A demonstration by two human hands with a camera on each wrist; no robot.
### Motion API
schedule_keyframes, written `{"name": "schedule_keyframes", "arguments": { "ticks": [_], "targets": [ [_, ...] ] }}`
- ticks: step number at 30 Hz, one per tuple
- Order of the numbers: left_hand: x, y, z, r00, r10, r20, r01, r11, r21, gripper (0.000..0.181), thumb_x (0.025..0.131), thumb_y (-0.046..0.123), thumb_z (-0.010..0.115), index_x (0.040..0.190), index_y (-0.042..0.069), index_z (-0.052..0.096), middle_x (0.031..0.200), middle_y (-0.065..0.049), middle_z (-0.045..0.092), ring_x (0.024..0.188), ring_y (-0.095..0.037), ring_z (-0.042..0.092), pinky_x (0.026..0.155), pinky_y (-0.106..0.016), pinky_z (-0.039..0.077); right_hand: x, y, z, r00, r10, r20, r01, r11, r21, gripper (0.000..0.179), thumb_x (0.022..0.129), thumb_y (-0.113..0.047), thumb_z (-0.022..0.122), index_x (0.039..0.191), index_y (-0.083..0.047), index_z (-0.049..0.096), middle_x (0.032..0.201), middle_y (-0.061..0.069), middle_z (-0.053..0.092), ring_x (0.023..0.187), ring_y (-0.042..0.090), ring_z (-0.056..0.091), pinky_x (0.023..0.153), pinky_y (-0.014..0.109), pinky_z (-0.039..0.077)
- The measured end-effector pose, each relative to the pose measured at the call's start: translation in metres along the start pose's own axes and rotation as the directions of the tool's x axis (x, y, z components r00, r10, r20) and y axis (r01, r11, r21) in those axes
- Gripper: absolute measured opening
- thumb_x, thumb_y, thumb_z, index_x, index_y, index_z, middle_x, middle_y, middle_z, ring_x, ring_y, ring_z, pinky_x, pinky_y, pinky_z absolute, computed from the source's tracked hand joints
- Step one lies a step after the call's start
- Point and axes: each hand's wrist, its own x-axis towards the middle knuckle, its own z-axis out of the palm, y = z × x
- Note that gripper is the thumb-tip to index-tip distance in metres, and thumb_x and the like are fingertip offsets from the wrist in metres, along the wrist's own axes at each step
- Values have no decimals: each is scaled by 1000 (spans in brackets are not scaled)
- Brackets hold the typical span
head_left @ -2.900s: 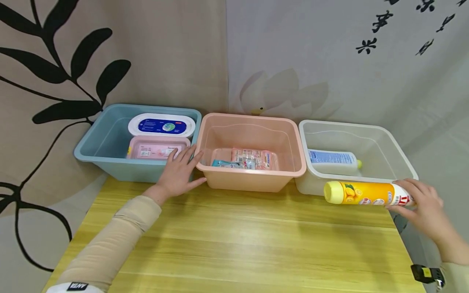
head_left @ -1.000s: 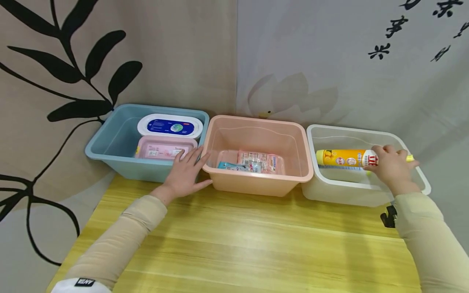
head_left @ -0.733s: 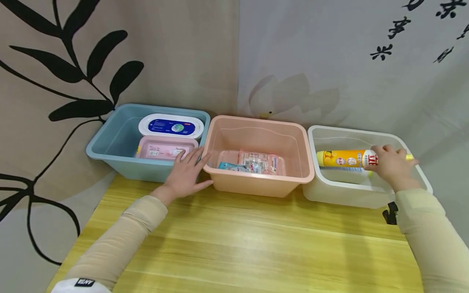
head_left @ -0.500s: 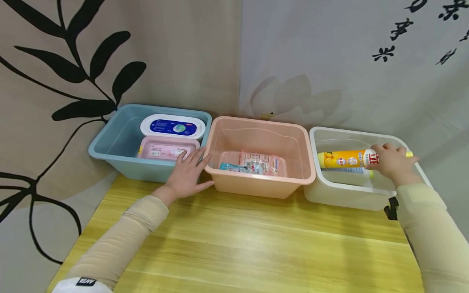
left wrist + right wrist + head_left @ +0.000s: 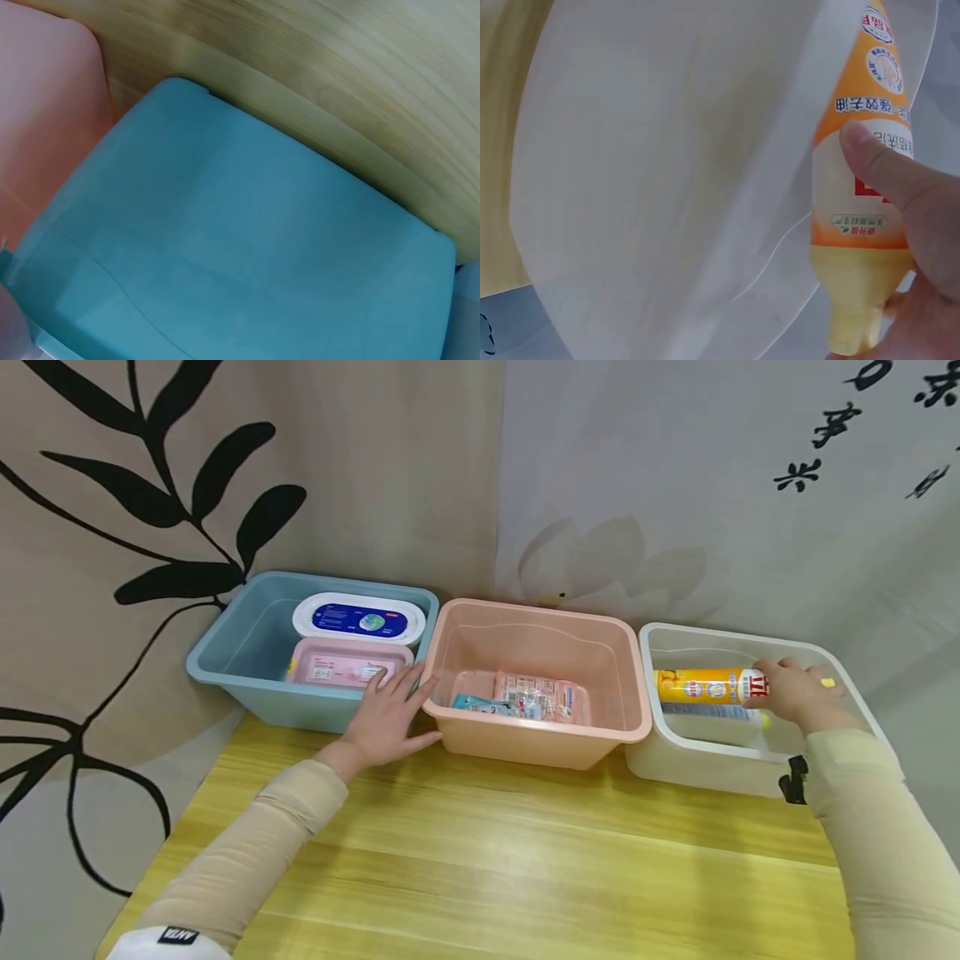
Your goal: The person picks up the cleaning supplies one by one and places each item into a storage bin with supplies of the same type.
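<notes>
My right hand (image 5: pixel 802 696) grips a yellow-orange dish soap bottle (image 5: pixel 705 686) by its white-labelled end, inside the white bin (image 5: pixel 757 752). The bottle lies sideways. In the right wrist view my thumb presses along the label of the dish soap bottle (image 5: pixel 859 180), and its narrow yellow end points down. A white bottle with a blue label (image 5: pixel 712 727) lies in the same bin, partly under it. My left hand (image 5: pixel 386 718) rests with spread fingers at the adjoining front rims of the blue bin (image 5: pixel 300 697) and the pink bin (image 5: pixel 540 739); its fingers hold nothing.
In the blue bin sit a white oval tub with a blue label (image 5: pixel 360 617) and a pink box (image 5: pixel 348 664). Several small plastic packets (image 5: pixel 532 695) lie in the pink bin. All three bins line the back of the wooden table (image 5: pixel 525 860), against a fabric curtain (image 5: pixel 390 468).
My right hand has carried the dish soap bottle from in front of the white bin back into it, and lowered it slightly. My left hand stays put; the head view has turned slightly.
</notes>
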Motion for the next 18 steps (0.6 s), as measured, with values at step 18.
{"name": "schedule_keyframes", "arguments": {
  "ticks": [18],
  "targets": [
    [3, 4, -1, 1000, 10, 12, -10, 1000, 17, 87, 82, 62, 56, 148, 14, 27, 153, -17, 24, 138, -36, 29, 111, -58, 18, 17, 11, 5, 993, -4, 119, 0, 999, 41, 80, 84, -36, 65, 138, 4, 22, 129, 40, 18, 109, 68, 22, 78, 86, 13]
  ]
}}
